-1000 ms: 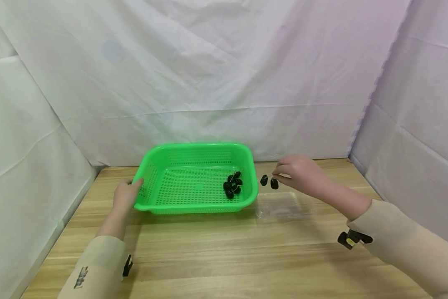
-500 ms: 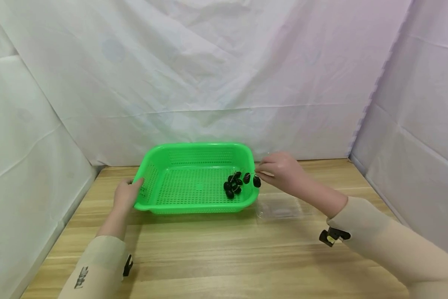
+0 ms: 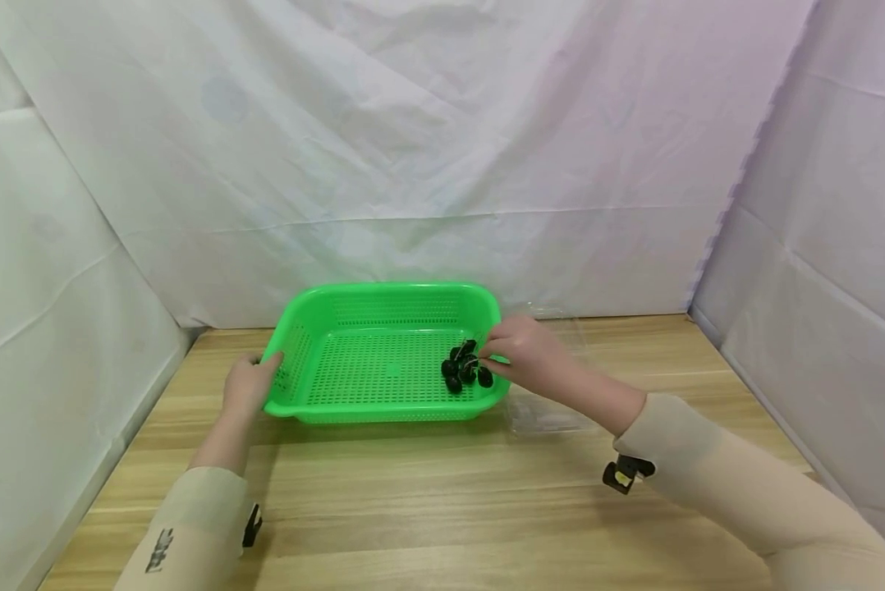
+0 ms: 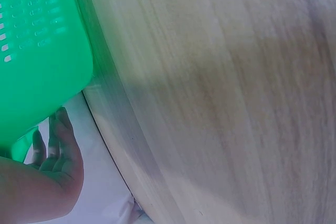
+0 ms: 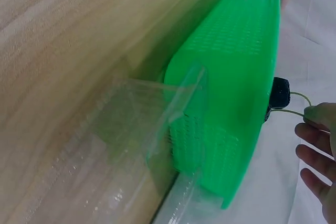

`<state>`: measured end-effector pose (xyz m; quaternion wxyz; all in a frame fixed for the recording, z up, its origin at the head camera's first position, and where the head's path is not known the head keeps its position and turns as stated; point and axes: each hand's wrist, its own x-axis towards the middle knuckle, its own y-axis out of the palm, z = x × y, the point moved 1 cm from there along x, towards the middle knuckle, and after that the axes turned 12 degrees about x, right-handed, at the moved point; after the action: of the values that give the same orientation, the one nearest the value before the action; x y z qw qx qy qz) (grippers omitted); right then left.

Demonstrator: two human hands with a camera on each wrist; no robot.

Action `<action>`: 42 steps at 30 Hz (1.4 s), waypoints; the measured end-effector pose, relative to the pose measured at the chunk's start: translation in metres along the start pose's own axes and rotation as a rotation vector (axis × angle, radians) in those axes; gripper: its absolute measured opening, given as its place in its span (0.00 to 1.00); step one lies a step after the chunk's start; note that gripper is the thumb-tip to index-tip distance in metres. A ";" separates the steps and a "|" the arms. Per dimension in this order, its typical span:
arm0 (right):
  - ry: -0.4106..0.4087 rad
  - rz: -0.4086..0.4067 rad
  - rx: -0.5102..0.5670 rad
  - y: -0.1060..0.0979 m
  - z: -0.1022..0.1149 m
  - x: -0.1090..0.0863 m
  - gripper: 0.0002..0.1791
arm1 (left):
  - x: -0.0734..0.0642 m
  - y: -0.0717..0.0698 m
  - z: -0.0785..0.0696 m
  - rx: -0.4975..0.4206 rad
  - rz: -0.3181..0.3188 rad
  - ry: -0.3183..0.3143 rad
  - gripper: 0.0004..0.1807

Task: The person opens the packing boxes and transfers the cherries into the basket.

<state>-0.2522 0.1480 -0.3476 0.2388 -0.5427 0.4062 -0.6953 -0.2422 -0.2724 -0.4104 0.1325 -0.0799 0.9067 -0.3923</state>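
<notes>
My left hand (image 3: 246, 387) grips the left rim of a green plastic basket (image 3: 398, 287), thumb over the rim; the left wrist view has its fingers (image 4: 67, 145) along the outer wall. Over the basket's right end, my right hand (image 3: 525, 351) pinches the thin stems of a pair of dark cherries (image 3: 485, 377). In the right wrist view, a held cherry (image 5: 280, 92) hangs at rim height from the pinched stems. Several other dark cherries (image 3: 451, 368) lie together on the basket floor, right beside the hanging pair.
A clear plastic box (image 3: 549, 417) stands just right of the basket, partly under my right forearm; its transparent wall (image 5: 157, 129) shows in the right wrist view. White cloth (image 3: 413, 164) hangs behind the wooden table (image 3: 413, 509) and along both sides.
My right hand has moved left with the cherries, from above the clear box to over the basket's right end, and somewhat lower. The left hand and basket have stayed still.
</notes>
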 end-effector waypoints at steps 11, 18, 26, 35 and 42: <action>0.056 0.107 -0.005 0.020 0.003 -0.001 0.04 | -0.002 -0.002 -0.001 -0.012 -0.007 -0.002 0.39; 0.109 0.206 0.025 0.028 0.003 -0.001 0.03 | -0.002 0.000 -0.001 -0.011 -0.007 0.000 0.39; 0.231 0.340 -0.006 0.034 0.005 0.002 0.02 | -0.001 0.000 0.000 -0.006 -0.006 -0.010 0.39; 0.253 0.449 0.008 0.040 0.005 0.005 0.04 | -0.003 -0.001 -0.001 -0.008 0.000 -0.015 0.39; 0.288 0.503 0.077 0.041 0.005 0.008 0.03 | -0.003 -0.001 -0.002 -0.004 0.003 -0.013 0.39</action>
<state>-0.2543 0.1181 -0.3764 0.3640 -0.3111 0.5312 -0.6990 -0.2400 -0.2712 -0.4081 0.1388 -0.0815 0.9066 -0.3900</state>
